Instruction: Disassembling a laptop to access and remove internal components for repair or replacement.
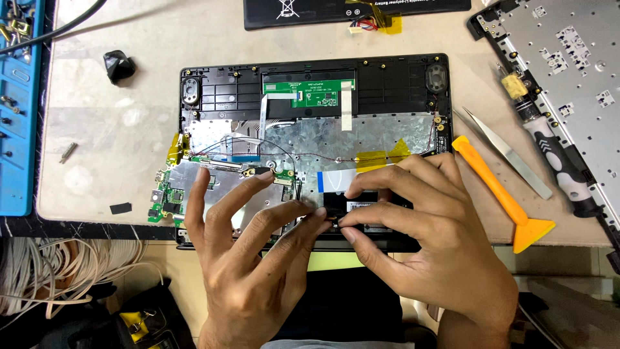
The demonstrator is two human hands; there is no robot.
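Head view: looking straight down at an opened black plastic laptop base (394, 71) lying on a pale, worn work table (110, 129).
Left hand (248, 258): fingers spread, its thumb and forefinger tips brought together at the near edge of the base, meeting the other hand's fingertips over a small black part (332, 216); what exactly is pinched is too small to tell.
Right hand (426, 239): fingers curled, thumb and forefinger pressed together on the same small black part, the other fingers resting over a white-and-blue flat ribbon cable (336, 179).
Where the work sits: at the front middle of the base, just beside the silver foil shield (323, 139) and right of a small green circuit board (166, 197) at the left edge.
Already done, by the look of it: the grey metal bottom cover (568, 58) lies apart at top right, the flat black battery pack (310, 11) lies apart at the top, and much of the inside is bare.
Still in place: a green touchpad board (316, 95), two round speakers (191, 92), thin red wires and yellow tape strips (381, 155).
Tools untouched: an orange plastic pry tool (507, 203), steel tweezers (510, 155) and a black-and-grey screwdriver (555, 158), all right of the base.
Also near: a blue parts tray (16, 129) at the left, a loose screw (67, 152).
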